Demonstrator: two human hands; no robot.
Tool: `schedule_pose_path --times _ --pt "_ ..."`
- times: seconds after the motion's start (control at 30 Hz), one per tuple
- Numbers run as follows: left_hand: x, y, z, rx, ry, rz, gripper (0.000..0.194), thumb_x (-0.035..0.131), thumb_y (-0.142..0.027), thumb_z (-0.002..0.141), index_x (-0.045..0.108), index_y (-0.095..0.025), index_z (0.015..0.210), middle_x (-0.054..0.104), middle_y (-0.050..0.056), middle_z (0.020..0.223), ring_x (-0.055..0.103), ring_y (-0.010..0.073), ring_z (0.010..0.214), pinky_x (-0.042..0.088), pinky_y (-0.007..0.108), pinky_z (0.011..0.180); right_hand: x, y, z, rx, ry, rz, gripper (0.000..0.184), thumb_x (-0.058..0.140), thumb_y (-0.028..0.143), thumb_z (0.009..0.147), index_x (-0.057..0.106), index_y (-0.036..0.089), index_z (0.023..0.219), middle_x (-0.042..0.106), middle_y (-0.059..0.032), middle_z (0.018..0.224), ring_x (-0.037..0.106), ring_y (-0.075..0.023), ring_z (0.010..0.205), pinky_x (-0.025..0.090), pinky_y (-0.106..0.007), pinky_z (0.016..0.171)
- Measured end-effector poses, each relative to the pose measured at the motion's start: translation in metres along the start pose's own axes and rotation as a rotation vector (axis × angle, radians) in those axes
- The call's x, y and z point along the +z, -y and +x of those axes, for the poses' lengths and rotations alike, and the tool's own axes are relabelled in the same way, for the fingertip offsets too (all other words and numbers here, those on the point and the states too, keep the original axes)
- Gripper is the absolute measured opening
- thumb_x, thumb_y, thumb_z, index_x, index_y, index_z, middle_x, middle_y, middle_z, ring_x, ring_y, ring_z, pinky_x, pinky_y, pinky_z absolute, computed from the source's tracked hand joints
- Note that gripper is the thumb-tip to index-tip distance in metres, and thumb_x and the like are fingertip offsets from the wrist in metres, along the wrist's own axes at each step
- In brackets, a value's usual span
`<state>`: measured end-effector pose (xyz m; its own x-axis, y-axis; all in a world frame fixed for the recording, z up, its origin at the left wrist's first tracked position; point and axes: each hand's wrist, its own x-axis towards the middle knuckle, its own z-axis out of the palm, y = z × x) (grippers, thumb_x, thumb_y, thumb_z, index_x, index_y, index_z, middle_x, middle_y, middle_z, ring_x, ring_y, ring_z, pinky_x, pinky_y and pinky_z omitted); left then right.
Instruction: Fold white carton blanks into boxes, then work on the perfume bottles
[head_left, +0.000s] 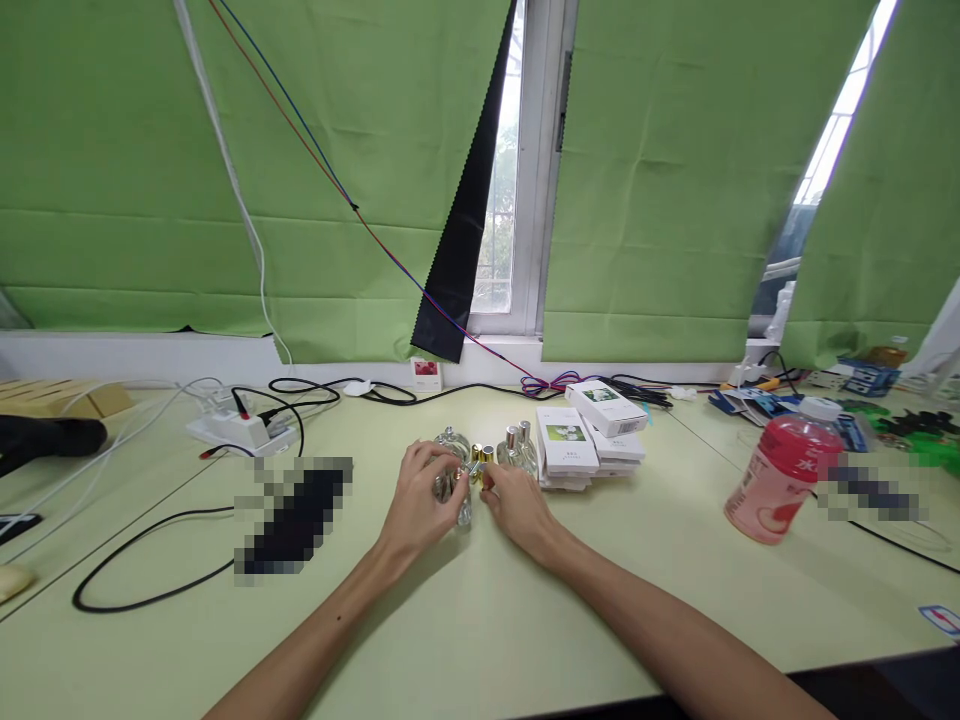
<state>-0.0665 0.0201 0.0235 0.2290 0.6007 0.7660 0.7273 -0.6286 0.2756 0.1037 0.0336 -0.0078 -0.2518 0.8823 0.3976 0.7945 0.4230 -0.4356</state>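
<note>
My left hand [421,497] is closed around a small clear glass perfume bottle [464,514], whose lower part shows below the fingers. My right hand [520,505] is beside it, thumb and fingers pinched together close to the top of that bottle. What lies between those fingertips is too small and covered to make out. Just behind the fingers are gold caps [483,453]. More clear glass bottles [451,438] stand behind my left hand. To the right, a pair of glass bottles with silver caps [517,446] stands upright beyond my right hand.
Stacked white boxes [568,445] lie right of the bottles, another box [606,407] on top. A pink drink bottle [784,475] stands farther right. At left are a power strip [244,430] and a looped black cable [139,606]. Cables run along the back under green blinds.
</note>
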Motion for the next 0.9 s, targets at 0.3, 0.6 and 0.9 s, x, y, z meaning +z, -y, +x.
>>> schedule_pose_path --times 0.3,0.6,0.9 --pt "-0.007 -0.009 0.001 -0.014 -0.253 0.115 0.008 0.058 -0.024 0.088 0.064 -0.021 0.083 0.065 0.005 0.082 0.058 0.0204 0.084 0.048 0.034 0.081 -0.001 0.002 0.000 -0.078 -0.157 0.178 0.009 0.059 0.011 0.088 0.060 0.019 0.089 0.068 -0.0028 0.089 0.061 -0.0185 0.077 0.044 -0.030 0.072" --pt "-0.007 -0.021 -0.001 -0.298 0.188 0.333 0.047 0.056 -0.052 0.084 0.048 -0.020 0.051 0.059 -0.001 0.053 0.053 0.0137 0.053 0.028 0.026 0.054 0.000 0.005 0.000 -0.140 -0.440 0.409 0.007 0.048 0.019 0.097 0.056 0.019 0.098 0.061 -0.0064 0.095 0.062 -0.0177 0.083 0.051 -0.026 0.062" --pt "-0.006 -0.021 -0.001 -0.337 0.291 0.427 0.042 0.056 -0.053 0.082 0.053 -0.022 0.054 0.063 0.002 0.054 0.060 0.0191 0.056 0.024 0.027 0.055 -0.001 0.004 0.002 -0.213 -0.587 0.463 0.014 0.044 0.016 0.098 0.056 0.020 0.105 0.059 -0.0076 0.099 0.060 -0.0182 0.090 0.057 -0.030 0.072"
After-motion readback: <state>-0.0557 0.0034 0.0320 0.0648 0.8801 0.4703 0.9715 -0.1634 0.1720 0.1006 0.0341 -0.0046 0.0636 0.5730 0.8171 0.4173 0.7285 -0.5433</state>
